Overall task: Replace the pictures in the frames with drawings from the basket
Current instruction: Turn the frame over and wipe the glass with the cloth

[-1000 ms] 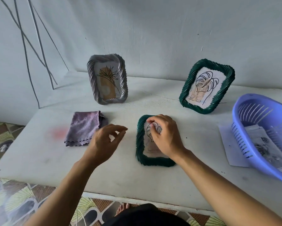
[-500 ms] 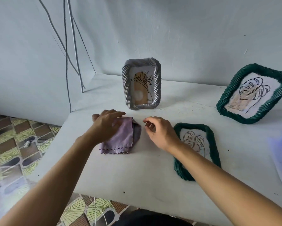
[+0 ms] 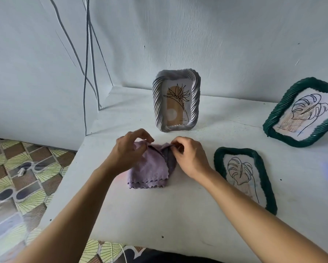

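On the white table [image 3: 178,215], in the head view, pinched the far edge of the folded purple cloth [image 3: 150,171] with left hand [image 3: 129,150] and right hand [image 3: 189,158] alike, just left of the flat green frame [image 3: 218,164] with a leaf picture [image 3: 239,171] in it; likely a wiping step ahead of the swap, calling next for lifting the cloth clear.

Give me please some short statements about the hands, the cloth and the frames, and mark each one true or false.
1. Both the left hand and the right hand pinch the purple cloth. True.
2. The grey frame lies flat on the table. False: it stands upright.
3. One green frame lies flat, right of the cloth. True.
4. The right hand rests on that green frame. False: it pinches the cloth.
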